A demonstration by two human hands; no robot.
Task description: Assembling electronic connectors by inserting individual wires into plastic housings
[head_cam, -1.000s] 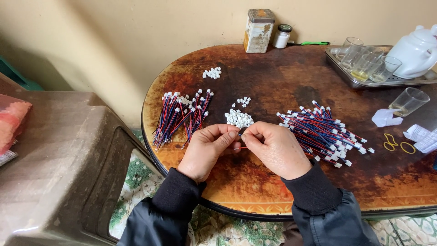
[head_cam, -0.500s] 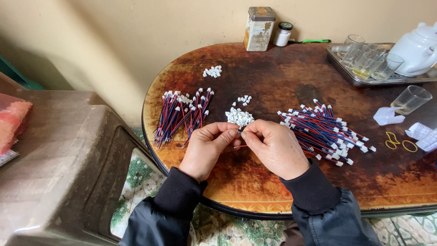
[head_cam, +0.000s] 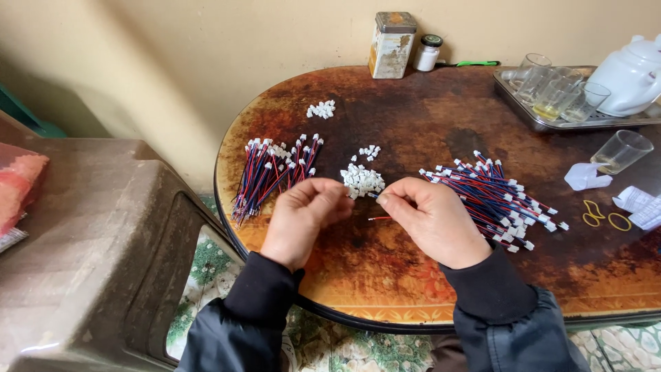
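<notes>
Change: hands barely shifted since the earlier frame, both pinched together at table centre
Left hand (head_cam: 303, 217): fingers narrow, what they grip is hidden
Right hand (head_cam: 430, 220): fingertips pinch a red wire (head_cam: 380, 218)
Wire axis: lies left-right, pointing toward left hand, just below white connector pile (head_cam: 363, 180)
Nearer hand: right
Flanks: finished bundle (head_cam: 272, 172) left, wire heap (head_cam: 496, 196) right

We count two hands: left hand (head_cam: 303, 219), right hand (head_cam: 434, 219) | two heaps of red-and-blue wire leads (head_cam: 274, 173) (head_cam: 497, 196) | three clusters of white connectors (head_cam: 362, 180) (head_cam: 370, 152) (head_cam: 321, 109) | one tin (head_cam: 392, 45) | one small jar (head_cam: 428, 53) | one teapot (head_cam: 632, 76) | two yellow rubber bands (head_cam: 606, 218) | one tray (head_cam: 523, 110)
</notes>
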